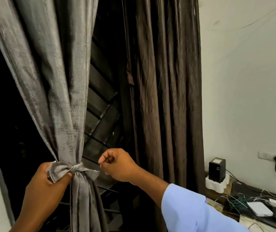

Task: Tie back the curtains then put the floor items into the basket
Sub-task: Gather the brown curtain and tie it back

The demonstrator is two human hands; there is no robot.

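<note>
Left grip (50,173) pinches horizontal tie (73,170) round vertical grey curtain (53,81); right grip (117,164) curled, empty

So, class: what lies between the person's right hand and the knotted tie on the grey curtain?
Head view: only the tie's loose right tail between right hand and knot; dark window grille behind.

Even indoor light brightens the wall (242,81); the window (103,97) beside it is black; edges bow, slight blur.
</note>
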